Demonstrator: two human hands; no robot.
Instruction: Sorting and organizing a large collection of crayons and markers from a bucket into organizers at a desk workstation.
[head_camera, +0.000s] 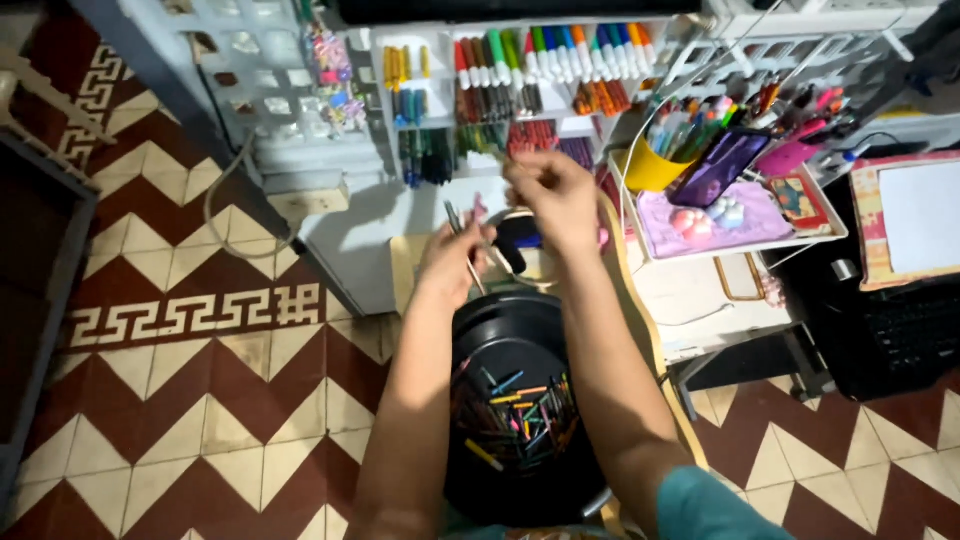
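Zigzag floor tiles (200, 420) surround a black tub (515, 420); left hand (452, 262) grips a pencil (463, 245), right hand (553, 195) pinched shut.

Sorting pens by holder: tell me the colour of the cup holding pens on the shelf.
Yellow cup; head view.

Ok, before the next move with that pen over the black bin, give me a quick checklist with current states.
1. Left hand grip on the thin grey pen: ok, fingers closed around it.
2. Right hand contents: cannot tell, raised and blurred, fingers pinched.
3. Black bin under the hands: ok, open, with loose coloured pens in the bottom.
4. Marker racks reachable ahead: ok, rows of capped markers stand in the white shelf.
5. Yellow cup on the side tray: ok, upright and full of pens, apart from both hands.
6. Dark object between the hands: cannot tell what it is.
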